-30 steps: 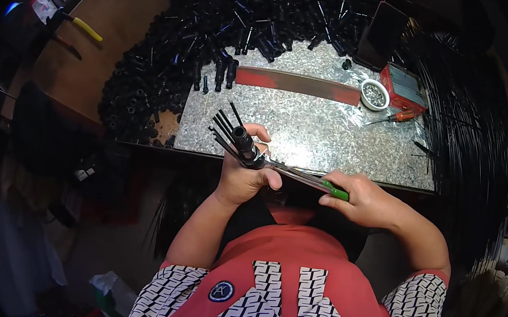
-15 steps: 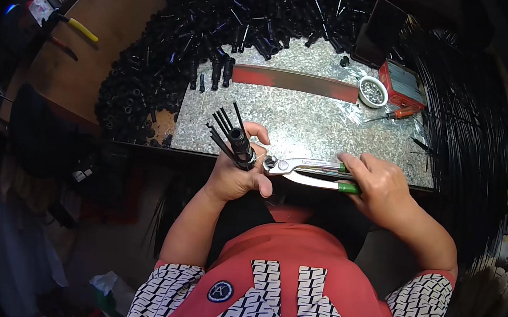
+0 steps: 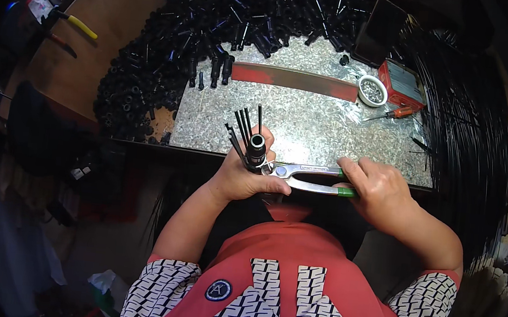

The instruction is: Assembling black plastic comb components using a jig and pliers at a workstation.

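My left hand (image 3: 244,176) grips a short black tube (image 3: 257,148) together with a bunch of thin black rods (image 3: 242,126) that fan upward from the fist. My right hand (image 3: 378,187) is closed on the green-tipped handles of metal pliers (image 3: 302,175). The pliers lie level, and their jaws reach left to the base of the black tube. Both hands hover at the near edge of a speckled metal work plate (image 3: 307,124).
A large heap of short black tubes (image 3: 173,45) covers the plate's far and left sides. A red flat bar (image 3: 293,79), a small round dish (image 3: 372,90), a red box (image 3: 403,82) and a screwdriver (image 3: 392,114) lie further back. Long black rods (image 3: 473,138) pile up at right.
The left hand has turned the bundle more upright, so the tube's open end now faces up. The pliers moved left and closed in on the tube's base.
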`<move>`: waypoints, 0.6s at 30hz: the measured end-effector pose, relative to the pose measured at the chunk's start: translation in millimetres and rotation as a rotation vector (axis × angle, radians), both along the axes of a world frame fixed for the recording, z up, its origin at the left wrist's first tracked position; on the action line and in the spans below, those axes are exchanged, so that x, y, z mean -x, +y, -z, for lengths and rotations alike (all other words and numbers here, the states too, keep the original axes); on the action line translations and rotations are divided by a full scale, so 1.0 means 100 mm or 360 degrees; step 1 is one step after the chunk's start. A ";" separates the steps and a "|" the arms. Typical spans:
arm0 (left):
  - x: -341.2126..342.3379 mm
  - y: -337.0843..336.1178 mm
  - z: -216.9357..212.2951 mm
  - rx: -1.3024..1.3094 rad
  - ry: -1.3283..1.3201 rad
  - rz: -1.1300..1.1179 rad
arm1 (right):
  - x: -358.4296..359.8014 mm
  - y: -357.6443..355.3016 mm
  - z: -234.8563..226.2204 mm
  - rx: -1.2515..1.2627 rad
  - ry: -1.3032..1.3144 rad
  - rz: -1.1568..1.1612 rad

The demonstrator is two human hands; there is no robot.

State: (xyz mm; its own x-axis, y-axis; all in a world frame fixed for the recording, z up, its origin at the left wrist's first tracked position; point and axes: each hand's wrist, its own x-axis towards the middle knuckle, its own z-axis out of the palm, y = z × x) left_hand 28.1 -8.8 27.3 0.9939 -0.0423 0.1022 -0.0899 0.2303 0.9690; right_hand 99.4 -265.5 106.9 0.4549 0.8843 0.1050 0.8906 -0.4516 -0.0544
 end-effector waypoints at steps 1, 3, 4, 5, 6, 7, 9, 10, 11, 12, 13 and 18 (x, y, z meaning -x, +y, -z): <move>0.00 0.01 0.00 -0.0005 0.0014 0.0002 | -0.01 0.00 0.02 -0.0019 0.0135 -0.0006; 0.01 0.04 0.08 0.0121 -0.0007 0.0048 | -0.01 0.01 0.06 -0.0039 0.0270 -0.0008; 0.01 0.05 0.11 0.0250 -0.0028 0.0095 | 0.00 0.03 0.09 -0.0112 0.0407 -0.0030; 0.01 0.04 0.13 0.0250 -0.0029 0.0097 | -0.01 0.04 0.10 -0.0182 0.0542 -0.0051; 0.01 0.03 0.15 0.0348 -0.0146 0.0040 | -0.01 0.04 0.08 -0.0181 0.0540 -0.0049; 0.01 0.01 0.17 0.0446 -0.0263 -0.0018 | 0.00 0.03 0.05 -0.0190 0.0672 0.0080; 0.03 0.00 0.05 0.0382 -0.0240 -0.0069 | -0.01 -0.01 0.02 -0.0196 0.0808 0.0208; 0.04 0.02 0.05 0.0310 -0.0178 -0.0098 | -0.04 -0.05 0.01 -0.0261 0.0407 0.0111; 0.04 0.04 0.04 0.0235 -0.0117 -0.0125 | -0.06 -0.07 0.01 -0.0326 0.0005 0.0017; 0.03 0.04 0.02 0.0388 -0.0219 -0.0040 | -0.09 -0.07 0.03 -0.0391 -0.0224 0.0017; 0.04 0.05 0.01 0.0386 -0.0218 -0.0037 | -0.12 -0.04 0.02 -0.0392 -0.0223 0.0020; 0.02 0.02 0.04 0.0349 -0.0169 -0.0033 | -0.15 0.04 0.00 -0.0664 -0.0942 0.0020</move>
State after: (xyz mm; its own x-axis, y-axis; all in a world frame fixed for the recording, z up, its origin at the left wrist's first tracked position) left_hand 26.3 -6.3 23.8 0.9774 0.0126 0.2110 -0.1957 0.4310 0.8809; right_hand 114.2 -261.8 106.5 0.2273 0.7119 0.6645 0.8190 -0.5089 0.2651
